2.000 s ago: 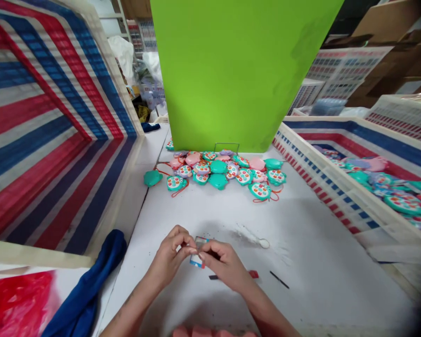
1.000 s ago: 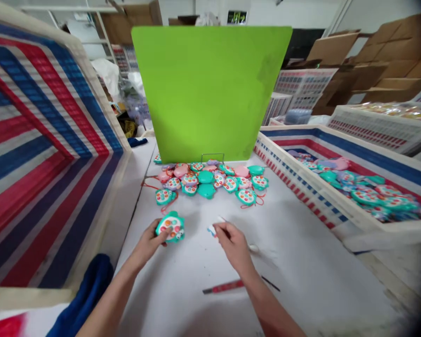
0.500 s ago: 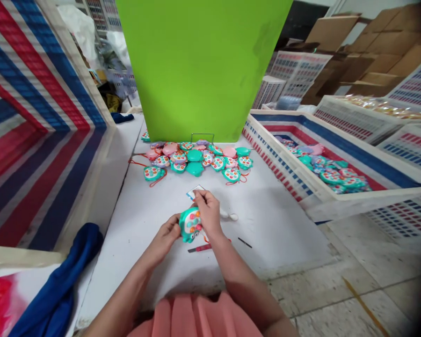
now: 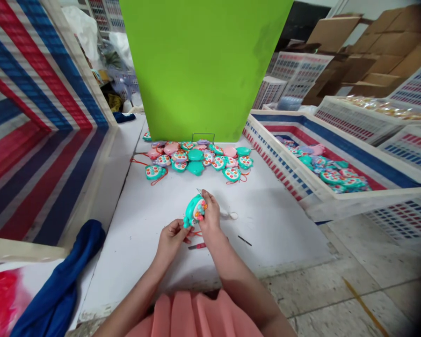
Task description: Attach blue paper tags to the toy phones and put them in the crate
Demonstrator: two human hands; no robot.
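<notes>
A green animal-shaped toy (image 4: 192, 206) with a white face plate and coloured buttons is tilted above the white table. My right hand (image 4: 210, 213) is closed around its right side, and a thin white card (image 4: 199, 191) shows edge-on at its fingertips. At the toy's lower end my left hand (image 4: 172, 238) is pinched where an orange cord (image 4: 196, 233) runs out; its fingertips seem to hold that cord. A red-handled craft knife (image 4: 197, 246) lies below the toy, partly behind my right forearm. Farther back are several similar toys (image 4: 195, 167) in green, pink and purple.
An upright green board (image 4: 206, 70) stands behind the toys. On the right, a white crate (image 4: 301, 196) with striped lining holds more toys. A large striped-lined crate (image 4: 115, 154) and blue cloth (image 4: 59, 281) are at left. A black stick (image 4: 244, 240) lies on the table (image 4: 277, 234).
The toy has turned and risen slightly, showing more of its green side. My left hand has slid down from its side to its lower end. The white card has turned edge-on.
</notes>
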